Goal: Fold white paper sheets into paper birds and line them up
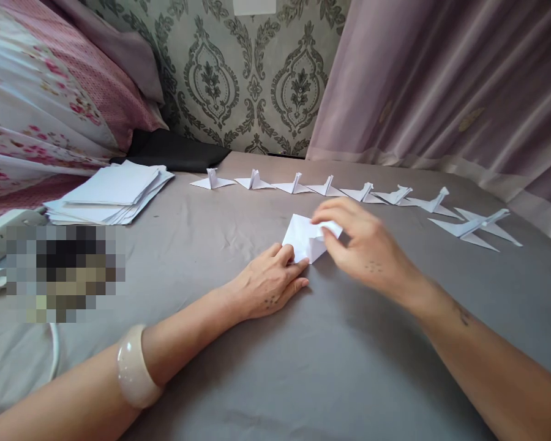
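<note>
A partly folded sheet of white paper lies on the grey cloth in front of me, one flap raised off it. My left hand holds its near left edge down, fingers bent and pressed on the paper. At the right side, my right hand has the raised flap between thumb and fingers; part of the paper is hidden behind this hand, which is slightly blurred. Beyond both hands stands a row of several folded white paper birds. Larger pointed paper pieces lie at the row's right end.
A stack of white paper sits at the back left, before a black flat item. A white power strip with a cable and a pixelated patch are at the left edge. Curtains and a patterned wall border the back.
</note>
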Motion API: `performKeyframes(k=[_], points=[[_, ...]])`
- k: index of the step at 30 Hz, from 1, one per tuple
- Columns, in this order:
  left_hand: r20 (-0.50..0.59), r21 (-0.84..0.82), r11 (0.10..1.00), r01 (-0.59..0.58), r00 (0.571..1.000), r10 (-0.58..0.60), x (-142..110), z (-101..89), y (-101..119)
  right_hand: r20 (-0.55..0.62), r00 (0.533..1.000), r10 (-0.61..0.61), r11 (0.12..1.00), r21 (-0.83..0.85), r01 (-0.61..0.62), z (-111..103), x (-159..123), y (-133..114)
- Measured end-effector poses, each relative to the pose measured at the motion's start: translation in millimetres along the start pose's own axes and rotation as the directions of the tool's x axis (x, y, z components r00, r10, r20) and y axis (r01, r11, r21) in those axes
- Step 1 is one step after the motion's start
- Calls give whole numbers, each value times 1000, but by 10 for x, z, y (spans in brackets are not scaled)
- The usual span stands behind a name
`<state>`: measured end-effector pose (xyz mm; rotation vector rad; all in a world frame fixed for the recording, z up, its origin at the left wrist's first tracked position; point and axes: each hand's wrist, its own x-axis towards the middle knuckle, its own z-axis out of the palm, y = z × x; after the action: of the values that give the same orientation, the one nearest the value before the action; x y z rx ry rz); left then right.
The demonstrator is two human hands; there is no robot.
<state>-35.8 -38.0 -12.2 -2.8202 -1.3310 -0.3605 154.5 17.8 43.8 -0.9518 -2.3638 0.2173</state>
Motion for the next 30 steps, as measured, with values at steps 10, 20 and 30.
performKeyframes(k=[10, 20, 30], points=[[14, -2, 1000, 6, 1000, -6, 1, -6, 15, 214, 896, 390, 921, -67, -385, 317, -540, 169], [71, -72, 994, 88, 994, -82, -46, -13, 52, 163, 900, 405, 877, 210, -433, 445, -483, 82], [99, -63, 988, 143, 986, -136, -128, -27, 89, 146, 953, 265, 952, 115, -282, 460, -602, 78]])
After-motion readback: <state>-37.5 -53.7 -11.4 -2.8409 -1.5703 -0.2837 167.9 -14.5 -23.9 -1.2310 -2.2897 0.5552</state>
